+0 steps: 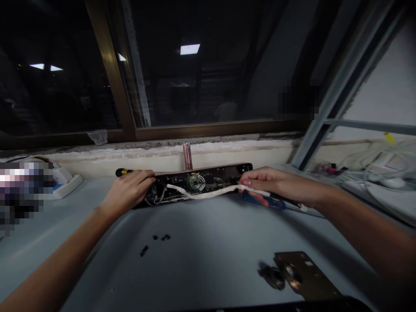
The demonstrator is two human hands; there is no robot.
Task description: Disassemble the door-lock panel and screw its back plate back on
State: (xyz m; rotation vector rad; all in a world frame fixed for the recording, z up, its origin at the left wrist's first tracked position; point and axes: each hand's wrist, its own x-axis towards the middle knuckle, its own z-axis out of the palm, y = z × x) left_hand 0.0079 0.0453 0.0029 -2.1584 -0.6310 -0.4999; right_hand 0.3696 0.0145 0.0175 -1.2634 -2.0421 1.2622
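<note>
A long black housing, which looks like an electronic door-lock panel, lies on the grey table with its inner side facing me. A round metal part sits in its middle. My left hand is closed over the left end of the housing, near some thin wires. A white-sleeved cable runs from that end along the front. My right hand pinches this cable by the right end. Below my right fingers is a screwdriver with a blue handle; whether they touch it I cannot tell.
Several small black screws lie in front. A brown metal plate and a dark round part lie at lower right. Behind stand a copper-coloured bar and a black-and-yellow handle. Tangled cables are at right.
</note>
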